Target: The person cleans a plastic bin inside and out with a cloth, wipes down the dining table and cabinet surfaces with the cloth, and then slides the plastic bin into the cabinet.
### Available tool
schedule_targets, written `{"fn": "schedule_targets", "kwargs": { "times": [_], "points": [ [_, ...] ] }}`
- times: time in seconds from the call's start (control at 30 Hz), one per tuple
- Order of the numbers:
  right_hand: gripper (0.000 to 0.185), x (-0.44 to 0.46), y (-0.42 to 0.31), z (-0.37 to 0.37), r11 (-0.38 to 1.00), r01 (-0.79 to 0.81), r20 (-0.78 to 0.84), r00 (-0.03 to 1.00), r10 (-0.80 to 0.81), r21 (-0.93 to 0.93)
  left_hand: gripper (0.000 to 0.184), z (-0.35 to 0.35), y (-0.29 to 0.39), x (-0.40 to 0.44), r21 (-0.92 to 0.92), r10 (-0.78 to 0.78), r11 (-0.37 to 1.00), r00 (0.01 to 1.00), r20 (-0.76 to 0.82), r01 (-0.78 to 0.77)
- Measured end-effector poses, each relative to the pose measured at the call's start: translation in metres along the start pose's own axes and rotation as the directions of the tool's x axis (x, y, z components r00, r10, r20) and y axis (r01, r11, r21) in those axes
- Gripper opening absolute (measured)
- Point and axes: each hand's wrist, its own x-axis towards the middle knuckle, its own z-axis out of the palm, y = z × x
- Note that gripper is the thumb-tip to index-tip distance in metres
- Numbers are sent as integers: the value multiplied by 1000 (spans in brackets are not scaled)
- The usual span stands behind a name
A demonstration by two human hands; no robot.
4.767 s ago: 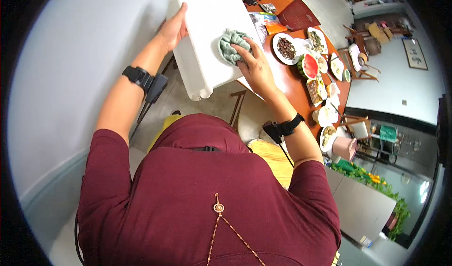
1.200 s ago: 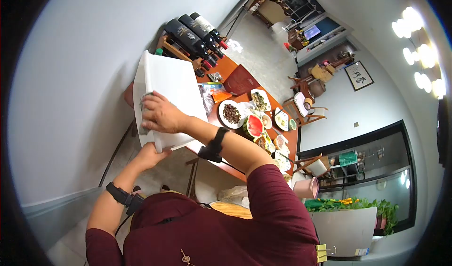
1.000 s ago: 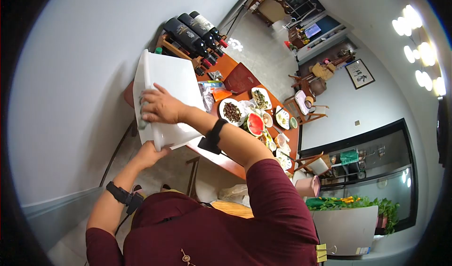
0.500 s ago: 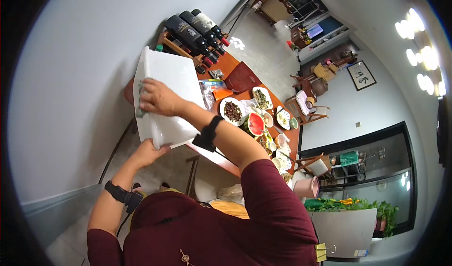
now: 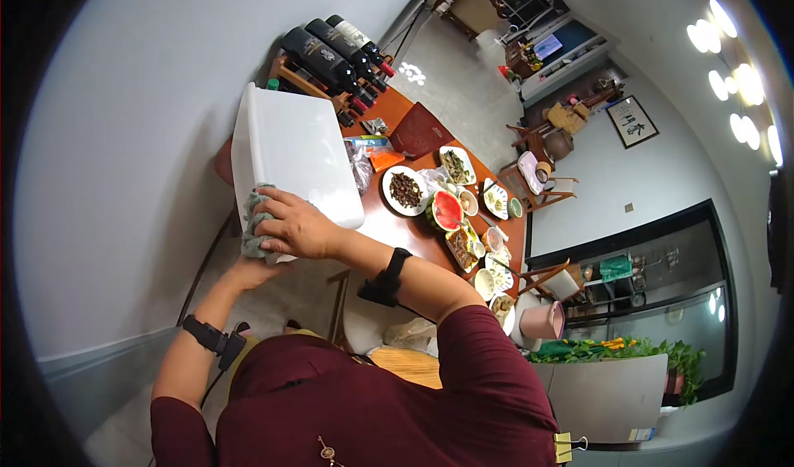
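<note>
A large white plastic box [image 5: 302, 148] is tipped up at the table's end, close to the wall. My right hand [image 5: 296, 225] is closed over a grey-green cloth [image 5: 256, 223] and presses it against the rim at the near corner of the box. Just below, my left hand [image 5: 251, 274] grips the box's near lower edge; its fingers are partly hidden by the cloth and the box. Both wrists wear black bands.
Wine bottles on a wooden rack [image 5: 331, 57] stand behind the box. The table [image 5: 385, 229] holds a plate of dark food [image 5: 405, 191], a cut watermelon [image 5: 447, 209], a dark red folder [image 5: 420, 130] and several other dishes. A wall [image 5: 124, 177] rises at the left.
My right hand has slid the cloth along the box's rim, down toward me, to the near corner beside my left hand. My left hand stays at about the same place.
</note>
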Motion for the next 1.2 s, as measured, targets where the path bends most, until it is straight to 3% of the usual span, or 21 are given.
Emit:
{"fn": "schedule_targets", "kwargs": {
  "times": [0.03, 0.1, 0.2, 0.23, 0.3, 0.33, 0.43, 0.67, 0.73, 0.77, 0.87, 1.03, 1.13, 1.2],
  "points": [
    [21, 0, 2, 0, 1000, -11, -10, 1000, 11, 1, 61, -1, -4, -2, 1, 1, 1000, 1000, 0, -1],
    [19, -2, 1, -2, 1000, -8, -17, 1000, 8, 3, 57, -4, -17, -7, 134, -232, 969, 953, 193, 209],
    [20, -6, -9, -1, 999, -28, -44, 999, 29, 22, 51, 2, -46, -14, 103, -322, 946, 934, 156, 309],
    [20, -8, -15, 3, 999, -44, -54, 998, 44, 2, 51, 7, -52, -16, 103, -322, 946, 933, 158, 309],
    [21, -13, -26, 4, 998, -62, -62, 996, 61, -19, 44, 15, -58, -21, -67, -42, 997, 999, 3, 42],
    [22, -15, -32, 2, 996, -88, -63, 994, 86, -34, 40, 17, -57, -23, -79, -72, 994, 997, 24, 74],
    [23, -19, -41, -8, 994, -100, -78, 992, 97, -37, 34, 20, -40, -30, 77, 61, 995, 996, -59, -57],
    [30, -11, -60, -34, 984, -135, -214, 971, 108, -115, 26, 20, -24, -35, 186, -146, 974, 985, 89, 128],
    [35, -5, -61, -42, 977, -129, -279, 957, 78, -168, 25, 21, -9, -34, -254, -16, 967, 1000, 3, 16],
    [35, -2, -62, -47, 977, -127, -279, 957, 77, -169, 25, 20, 1, -33, -253, -15, 967, 1000, 2, 15],
    [38, 5, -60, -56, 961, -118, -339, 940, 27, -250, 25, 9, 39, -27, -500, -61, 865, 997, -41, 32],
    [42, 10, -54, -60, 949, -87, -376, 926, -36, -305, 28, -13, 56, -17, -399, -76, 916, 995, -60, 46],
    [47, 12, -54, -64, 944, -89, -365, 930, -35, -317, 35, -21, 73, -10, -565, -31, 823, 987, -158, -64],
    [52, 13, -49, -67, 935, -102, -367, 930, -32, -339, 36, -27, 75, -6, -640, -20, 765, 991, -133, -71]
  ]
}}
